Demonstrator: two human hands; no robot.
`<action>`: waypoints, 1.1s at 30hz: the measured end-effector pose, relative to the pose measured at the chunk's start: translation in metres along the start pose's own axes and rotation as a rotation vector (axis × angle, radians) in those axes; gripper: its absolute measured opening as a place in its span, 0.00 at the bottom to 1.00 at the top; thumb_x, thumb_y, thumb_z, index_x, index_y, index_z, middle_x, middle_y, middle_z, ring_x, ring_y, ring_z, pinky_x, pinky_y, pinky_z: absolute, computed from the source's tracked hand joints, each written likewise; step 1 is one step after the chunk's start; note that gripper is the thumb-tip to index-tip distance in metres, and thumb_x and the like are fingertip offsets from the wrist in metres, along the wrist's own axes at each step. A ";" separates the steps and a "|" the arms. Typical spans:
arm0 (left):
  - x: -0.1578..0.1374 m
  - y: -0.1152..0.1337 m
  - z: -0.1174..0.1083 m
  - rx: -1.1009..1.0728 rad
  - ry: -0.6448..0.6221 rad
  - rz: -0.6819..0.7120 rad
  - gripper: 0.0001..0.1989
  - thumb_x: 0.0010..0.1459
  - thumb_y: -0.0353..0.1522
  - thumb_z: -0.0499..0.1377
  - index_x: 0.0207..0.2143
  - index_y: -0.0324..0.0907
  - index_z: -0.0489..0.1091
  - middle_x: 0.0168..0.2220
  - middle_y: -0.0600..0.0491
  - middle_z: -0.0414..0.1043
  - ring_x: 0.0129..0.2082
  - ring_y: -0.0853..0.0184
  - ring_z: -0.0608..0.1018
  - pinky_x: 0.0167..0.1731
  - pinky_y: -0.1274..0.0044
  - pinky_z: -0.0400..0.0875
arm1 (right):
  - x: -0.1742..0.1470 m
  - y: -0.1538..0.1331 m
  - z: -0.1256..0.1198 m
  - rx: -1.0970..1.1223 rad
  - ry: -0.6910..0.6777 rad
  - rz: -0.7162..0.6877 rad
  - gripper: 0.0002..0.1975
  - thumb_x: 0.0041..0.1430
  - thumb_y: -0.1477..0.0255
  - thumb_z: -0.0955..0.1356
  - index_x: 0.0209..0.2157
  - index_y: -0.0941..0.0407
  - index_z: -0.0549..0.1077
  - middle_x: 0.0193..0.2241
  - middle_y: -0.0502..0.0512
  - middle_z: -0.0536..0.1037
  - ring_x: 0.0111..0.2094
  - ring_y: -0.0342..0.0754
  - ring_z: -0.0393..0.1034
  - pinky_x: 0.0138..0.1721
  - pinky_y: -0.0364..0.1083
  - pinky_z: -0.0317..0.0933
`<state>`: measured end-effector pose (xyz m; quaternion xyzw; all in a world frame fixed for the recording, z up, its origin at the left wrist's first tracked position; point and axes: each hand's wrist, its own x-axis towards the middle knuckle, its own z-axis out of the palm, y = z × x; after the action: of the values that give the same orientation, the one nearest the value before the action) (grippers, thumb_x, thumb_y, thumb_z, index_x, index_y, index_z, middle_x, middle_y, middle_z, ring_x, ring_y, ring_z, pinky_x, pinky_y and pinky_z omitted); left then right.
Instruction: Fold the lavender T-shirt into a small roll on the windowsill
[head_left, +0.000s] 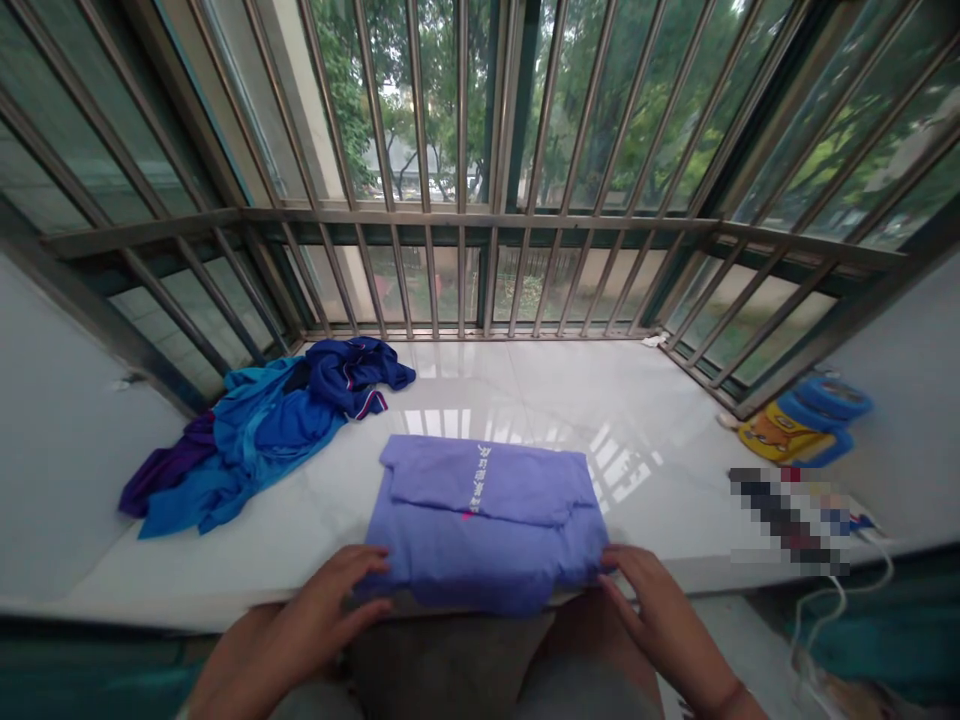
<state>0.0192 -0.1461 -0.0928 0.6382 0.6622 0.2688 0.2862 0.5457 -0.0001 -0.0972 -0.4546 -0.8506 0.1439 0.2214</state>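
Observation:
A folded purple-blue garment (480, 545) with white printed characters lies on the white marble-look sill, its near edge hanging slightly over the front. My left hand (326, 605) rests at the garment's near left corner, with fingers stretched out and thumb apart. At the near right corner is my right hand (651, 605), its fingertips touching the cloth's edge and its thumb spread below them. A loose pile of blue clothes (281, 425) lies to the left, with a dark blue collared piece on top and a purple piece (169, 465) at its lower end.
Metal window bars (480, 215) enclose the sill (517, 385) on three sides. At right stand a blue and yellow container (810, 415) and a pixelated patch hiding some items. A white cable (840, 600) hangs down there. My legs are under the sill's front edge.

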 end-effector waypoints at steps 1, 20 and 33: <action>0.011 0.003 0.009 0.070 0.016 0.071 0.21 0.64 0.47 0.67 0.58 0.57 0.80 0.66 0.50 0.76 0.65 0.52 0.77 0.67 0.59 0.72 | 0.009 -0.004 0.010 -0.057 0.005 -0.029 0.18 0.73 0.58 0.68 0.57 0.50 0.80 0.59 0.62 0.80 0.59 0.60 0.76 0.63 0.59 0.70; 0.074 -0.021 0.074 0.759 0.248 0.316 0.32 0.75 0.48 0.52 0.77 0.54 0.57 0.80 0.48 0.52 0.76 0.51 0.63 0.71 0.56 0.61 | 0.144 0.016 0.042 -0.341 -0.138 -0.113 0.20 0.75 0.65 0.66 0.64 0.49 0.78 0.61 0.63 0.78 0.58 0.60 0.75 0.60 0.57 0.70; 0.063 -0.019 0.058 0.647 0.133 0.277 0.30 0.76 0.44 0.52 0.77 0.57 0.57 0.77 0.53 0.58 0.78 0.54 0.60 0.74 0.53 0.57 | 0.162 0.038 0.038 -0.235 -0.071 -0.090 0.18 0.74 0.70 0.63 0.53 0.53 0.84 0.52 0.62 0.83 0.53 0.58 0.77 0.61 0.55 0.70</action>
<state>0.0465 -0.0848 -0.1492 0.7607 0.6373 0.1227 -0.0136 0.4744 0.1544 -0.1069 -0.4335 -0.8885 0.0491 0.1426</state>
